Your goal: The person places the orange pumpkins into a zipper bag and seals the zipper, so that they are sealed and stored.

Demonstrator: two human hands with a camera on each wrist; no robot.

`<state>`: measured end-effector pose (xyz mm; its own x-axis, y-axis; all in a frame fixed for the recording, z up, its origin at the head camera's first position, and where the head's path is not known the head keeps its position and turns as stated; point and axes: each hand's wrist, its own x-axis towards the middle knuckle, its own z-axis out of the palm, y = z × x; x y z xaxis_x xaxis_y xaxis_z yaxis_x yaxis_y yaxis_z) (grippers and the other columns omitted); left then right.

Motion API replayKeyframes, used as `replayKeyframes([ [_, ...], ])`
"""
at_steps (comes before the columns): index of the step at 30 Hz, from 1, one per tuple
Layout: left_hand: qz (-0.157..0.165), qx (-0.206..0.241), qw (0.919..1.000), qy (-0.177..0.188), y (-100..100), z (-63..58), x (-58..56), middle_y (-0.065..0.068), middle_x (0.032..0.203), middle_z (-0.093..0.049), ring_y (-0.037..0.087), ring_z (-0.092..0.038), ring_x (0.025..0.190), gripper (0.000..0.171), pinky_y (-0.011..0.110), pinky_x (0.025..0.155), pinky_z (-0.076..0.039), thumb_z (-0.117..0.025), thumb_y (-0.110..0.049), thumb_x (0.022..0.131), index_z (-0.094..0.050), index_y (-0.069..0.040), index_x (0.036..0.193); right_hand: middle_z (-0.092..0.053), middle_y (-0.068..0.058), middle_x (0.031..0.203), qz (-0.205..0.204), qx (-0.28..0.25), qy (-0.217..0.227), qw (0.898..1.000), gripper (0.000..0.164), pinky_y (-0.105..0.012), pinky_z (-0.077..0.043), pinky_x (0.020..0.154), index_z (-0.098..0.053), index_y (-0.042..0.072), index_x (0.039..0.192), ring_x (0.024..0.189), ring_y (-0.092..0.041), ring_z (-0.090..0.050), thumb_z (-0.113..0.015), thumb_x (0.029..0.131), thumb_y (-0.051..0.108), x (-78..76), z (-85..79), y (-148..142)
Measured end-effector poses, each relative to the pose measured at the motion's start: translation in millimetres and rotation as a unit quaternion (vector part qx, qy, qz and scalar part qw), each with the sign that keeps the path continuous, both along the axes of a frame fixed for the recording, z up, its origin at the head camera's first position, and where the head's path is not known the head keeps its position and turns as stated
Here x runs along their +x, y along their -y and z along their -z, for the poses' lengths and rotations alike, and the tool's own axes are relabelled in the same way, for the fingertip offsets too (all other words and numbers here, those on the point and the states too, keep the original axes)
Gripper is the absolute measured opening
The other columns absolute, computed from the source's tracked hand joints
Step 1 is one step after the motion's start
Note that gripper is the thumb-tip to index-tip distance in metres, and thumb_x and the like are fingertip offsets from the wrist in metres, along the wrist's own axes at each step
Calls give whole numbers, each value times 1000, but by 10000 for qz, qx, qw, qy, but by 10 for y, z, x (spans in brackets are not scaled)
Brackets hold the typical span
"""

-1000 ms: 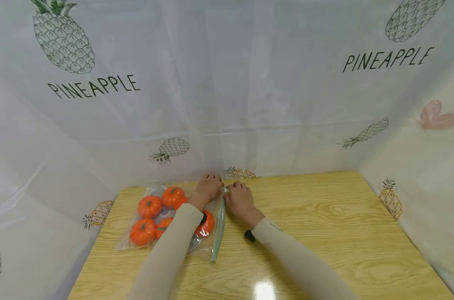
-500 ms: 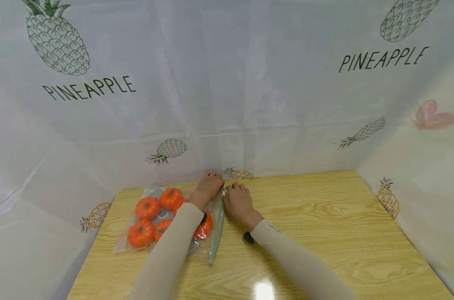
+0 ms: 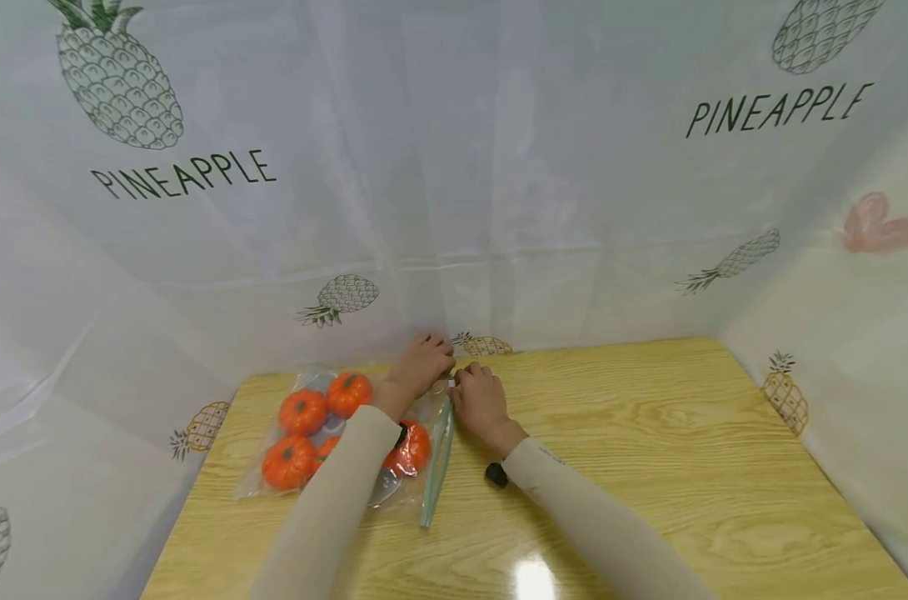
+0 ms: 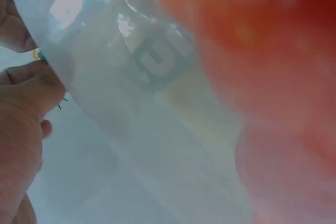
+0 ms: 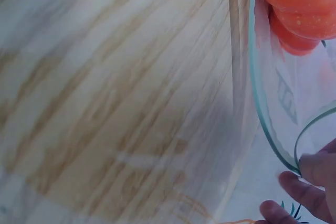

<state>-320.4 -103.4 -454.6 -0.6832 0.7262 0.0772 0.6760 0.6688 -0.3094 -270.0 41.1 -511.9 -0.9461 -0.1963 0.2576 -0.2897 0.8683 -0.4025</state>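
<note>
A clear zip bag (image 3: 270, 479) lies on the table's left half with several small orange pumpkins (image 3: 302, 412) inside. Its green zip strip (image 3: 437, 475) runs down the right side, with a small white slider (image 3: 451, 382) at the far end. My left hand (image 3: 422, 365) pinches the bag's far corner; in the left wrist view the thumb (image 4: 44, 87) presses the plastic edge. Beside it, my right hand (image 3: 481, 402) grips the zip strip's far end at the slider. The right wrist view shows the bag's mouth (image 5: 265, 111) parted there, with fingers (image 5: 310, 192) at its corner.
The wood-grain table (image 3: 649, 467) extends to the right of the bag. A pineapple-print sheet (image 3: 544, 208) walls the back and both sides, close behind the hands. A round clear piece (image 3: 385, 490) lies among the pumpkins. My left forearm (image 3: 334, 492) crosses over the bag.
My left hand has tilted slightly, its fingers a little higher. My right hand stays at the slider end with almost no movement. The head view has shifted slightly.
</note>
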Motion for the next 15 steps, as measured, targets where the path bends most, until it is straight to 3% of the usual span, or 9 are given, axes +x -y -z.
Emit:
replayKeyframes([
  [5,327,-252,9982,-430,21,-27,6,-4,109,-67,20,-58,112,8,37,105,-43,-74,-29,96,-80,-23,96,-67,-12,105,31,-179,-161,9997,15,-49,-56,85,-74,8,95,96,-34,-63,-74,100,22,-8,6,0],
  [15,387,-325,9972,-550,55,-12,-10,-6,106,-67,19,-58,111,12,36,106,-44,-71,-36,95,-81,-28,96,-68,-11,102,14,-273,-428,9987,13,-47,-56,80,-76,8,95,91,-32,-64,-76,99,20,-28,49,13],
])
